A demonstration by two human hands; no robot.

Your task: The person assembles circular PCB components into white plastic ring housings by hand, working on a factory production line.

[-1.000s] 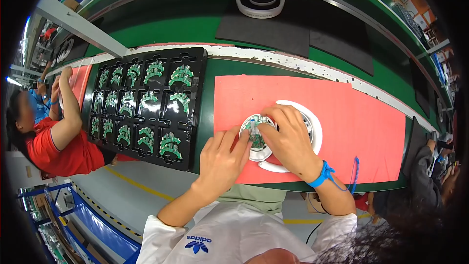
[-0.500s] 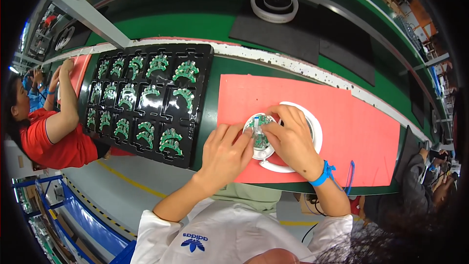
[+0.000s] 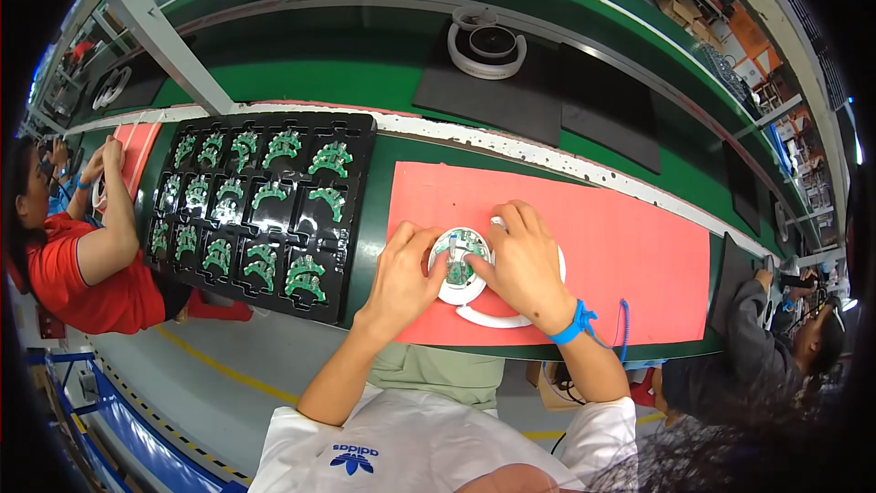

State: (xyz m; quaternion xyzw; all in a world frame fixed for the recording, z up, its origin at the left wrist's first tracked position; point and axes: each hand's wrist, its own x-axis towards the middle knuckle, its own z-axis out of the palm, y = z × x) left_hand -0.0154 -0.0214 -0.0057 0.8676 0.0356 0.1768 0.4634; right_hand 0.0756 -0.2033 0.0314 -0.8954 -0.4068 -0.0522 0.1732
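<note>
A round white housing (image 3: 461, 296) with a green circuit board (image 3: 459, 270) inside sits between my hands above the pink mat. My left hand (image 3: 400, 272) grips its left side, the thumb reaching over the rim onto the board. From the right, my right hand (image 3: 529, 269) closes on the housing, thumb at the board's right edge and fingers bent near the far rim. A white ring-shaped part (image 3: 497, 318) joins the housing's right side and lies mostly under my right hand. A blue wrist strap (image 3: 577, 321) with a coiled cord is on my right wrist.
A black tray (image 3: 358, 219) of curved green boards stands left of the pink mat (image 3: 630, 256). Beyond the white ledge, another white ring unit (image 3: 486, 59) rests on a dark mat. A co-worker in red (image 3: 96, 260) works at the left; another person sits at the right.
The view has shifted, so the bench sits lower and further left. My fingers have moved apart from the board's middle, and my thumbs now press at its two sides.
</note>
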